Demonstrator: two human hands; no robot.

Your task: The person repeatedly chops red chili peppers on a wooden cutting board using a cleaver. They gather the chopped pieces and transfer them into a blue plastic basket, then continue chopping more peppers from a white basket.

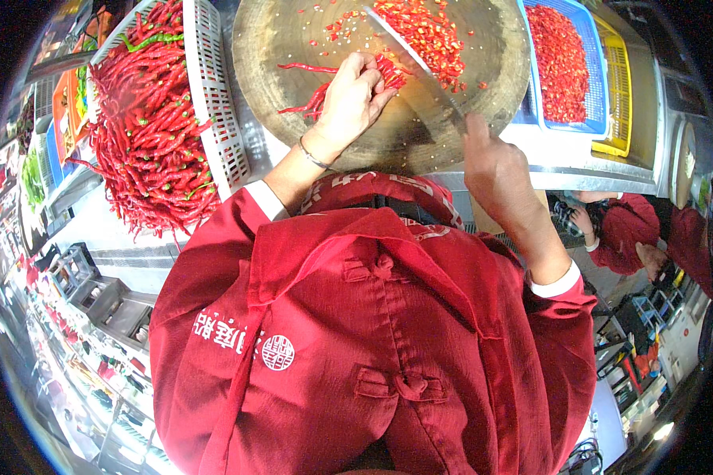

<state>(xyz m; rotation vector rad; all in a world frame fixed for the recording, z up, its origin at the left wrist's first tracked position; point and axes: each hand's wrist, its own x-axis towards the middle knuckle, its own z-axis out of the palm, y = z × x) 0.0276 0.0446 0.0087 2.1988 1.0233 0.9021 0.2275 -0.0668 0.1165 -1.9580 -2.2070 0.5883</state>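
Note:
On a round wooden chopping block (273,35), my left hand (355,98) grips a bundle of long red chilies (390,71). Cut ends face right, and thin stem ends poke out to the left of the hand. My right hand (494,163) is closed around the handle of a kitchen knife (413,54). Its blade slants up and left, just right of the bundle's cut ends; whether it touches them I cannot tell. Beyond the blade lies a pile of chopped red chili (428,38), with seeds and small bits scattered about. The knife handle is mostly hidden by my fingers.
A white plastic basket (217,101) heaped with whole red chilies (148,136) stands left of the block. At right are a blue basket (599,113) of chopped chili (555,65) and a yellow basket (621,89). Another person (624,231) in red is at the right.

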